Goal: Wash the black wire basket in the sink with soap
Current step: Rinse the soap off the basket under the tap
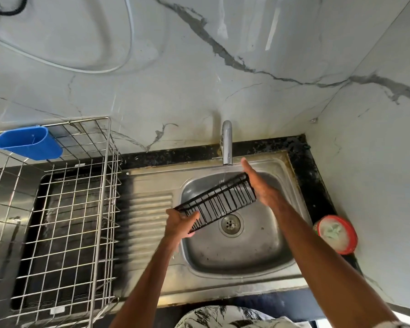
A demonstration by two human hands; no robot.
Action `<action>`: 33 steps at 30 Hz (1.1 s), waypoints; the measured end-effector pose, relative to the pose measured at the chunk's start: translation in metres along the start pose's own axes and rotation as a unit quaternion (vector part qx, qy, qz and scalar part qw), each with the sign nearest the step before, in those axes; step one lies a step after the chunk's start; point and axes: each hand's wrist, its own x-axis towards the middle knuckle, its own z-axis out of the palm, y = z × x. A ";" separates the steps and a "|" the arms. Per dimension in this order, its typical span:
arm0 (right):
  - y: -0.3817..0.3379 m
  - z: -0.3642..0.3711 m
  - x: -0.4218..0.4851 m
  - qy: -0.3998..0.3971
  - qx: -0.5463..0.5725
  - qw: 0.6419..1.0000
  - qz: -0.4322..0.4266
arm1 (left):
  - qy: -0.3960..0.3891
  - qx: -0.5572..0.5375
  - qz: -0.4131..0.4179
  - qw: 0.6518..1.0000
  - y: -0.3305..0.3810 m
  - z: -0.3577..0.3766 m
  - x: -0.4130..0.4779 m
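Observation:
A long black wire basket (219,201) hangs tilted over the steel sink (242,252), its far end under a thin stream from the chrome tap (227,143). My left hand (181,223) grips the basket's near left end. My right hand (258,184) lies flat against the far right end, fingers stretched toward the tap. A round red-rimmed tub of pale soap (335,233) stands on the black counter to the right of the sink.
A steel wire dish rack (64,209) with a blue plastic cup holder (29,143) fills the left side. The ribbed drainboard (147,216) lies between rack and basin. Marble walls close the back and right.

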 end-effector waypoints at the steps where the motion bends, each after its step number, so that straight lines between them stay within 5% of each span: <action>1: 0.004 -0.002 0.001 -0.002 0.047 0.999 0.019 | 0.015 0.056 0.041 0.997 0.004 -0.001 -0.004; 4: 0.020 -0.010 0.006 -0.049 0.149 0.982 0.102 | 0.053 0.213 0.175 0.960 0.019 0.001 -0.023; 10: 0.075 -0.031 0.008 -0.099 0.125 0.978 0.136 | 0.043 0.274 0.291 0.916 0.029 -0.001 -0.032; 16: 0.070 -0.054 -0.006 -0.183 -0.107 0.966 0.148 | -0.022 0.289 0.307 0.907 0.060 -0.007 -0.029; 18: 0.057 -0.056 -0.019 -0.229 -0.167 0.951 0.123 | -0.054 0.271 0.299 0.913 0.066 -0.007 -0.026; 24: 0.050 -0.055 -0.037 -0.272 -0.078 0.957 0.063 | -0.184 0.134 0.195 0.954 0.077 -0.001 -0.015; 30: 0.057 -0.063 -0.033 -0.160 -0.053 0.984 0.055 | -0.252 -0.106 0.038 0.961 0.058 0.003 -0.005; 33: 0.050 -0.055 -0.027 -0.086 -0.136 0.986 0.031 | -0.244 -0.118 -0.028 0.962 0.059 0.021 -0.007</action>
